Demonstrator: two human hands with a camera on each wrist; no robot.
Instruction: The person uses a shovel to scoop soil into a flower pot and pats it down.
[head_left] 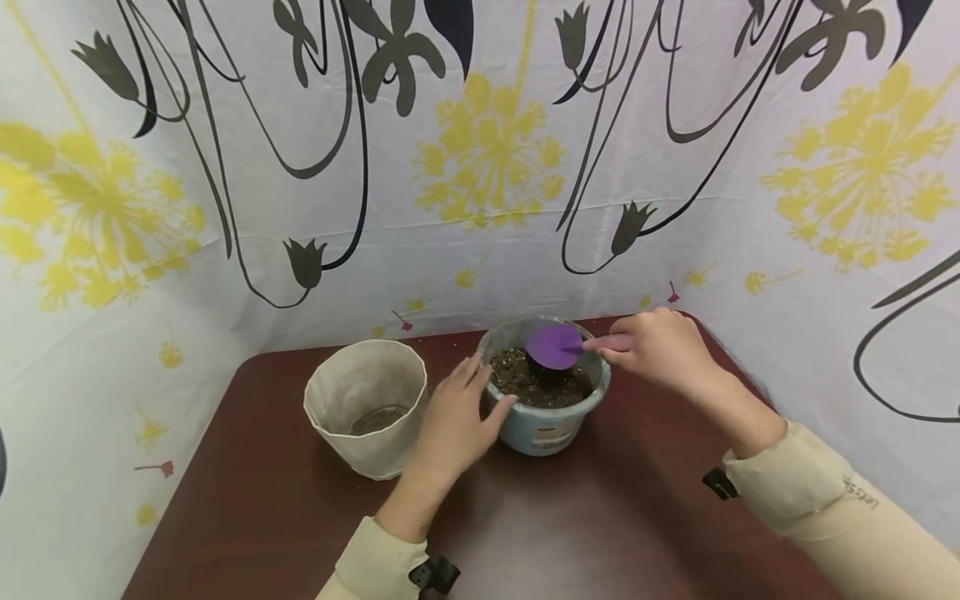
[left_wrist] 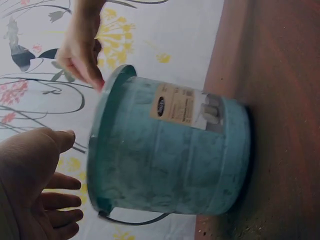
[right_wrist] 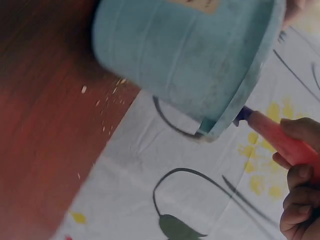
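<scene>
A blue bucket (head_left: 543, 432) with dark soil (head_left: 536, 379) inside stands on the table. My right hand (head_left: 663, 346) grips the pink handle (right_wrist: 280, 137) of a trowel, whose purple blade (head_left: 555, 347) is over the soil, within the bucket's rim. My left hand (head_left: 459, 417) is at the bucket's near left rim, its fingers spread and thumb extended. In the left wrist view that hand's fingers look straight and hold nothing. A paper label (left_wrist: 172, 104) shows on the bucket's side, and a thin dark wire handle (left_wrist: 137, 221) hangs from its rim.
A cream pot (head_left: 367, 450) with a little soil at its bottom stands left of the bucket. The dark red table (head_left: 247, 500) backs onto a white patterned cloth (head_left: 465, 167). Small crumbs (right_wrist: 112, 95) lie on the table by the bucket.
</scene>
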